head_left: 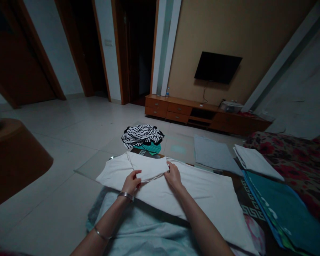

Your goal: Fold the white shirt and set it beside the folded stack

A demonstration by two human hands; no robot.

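Observation:
A white sleeveless garment [197, 199] lies flat in front of me, with one side folded over into a doubled flap [146, 167]. My left hand [131, 182] pinches the near edge of that flap. My right hand [174, 176] grips the flap's far end, where it meets the flat cloth. Two metal bangles circle my left forearm. A pale blue-grey cloth [144, 231] lies under my forearms, partly below the white garment.
Folded grey-blue [213, 154], white [256, 161] and teal [280, 209] cloths lie to the right, beside a floral sofa [290, 167]. A black-and-white striped garment [142, 136] sits ahead on a glass tabletop [90, 170]. Beyond stands a wooden TV cabinet [202, 113].

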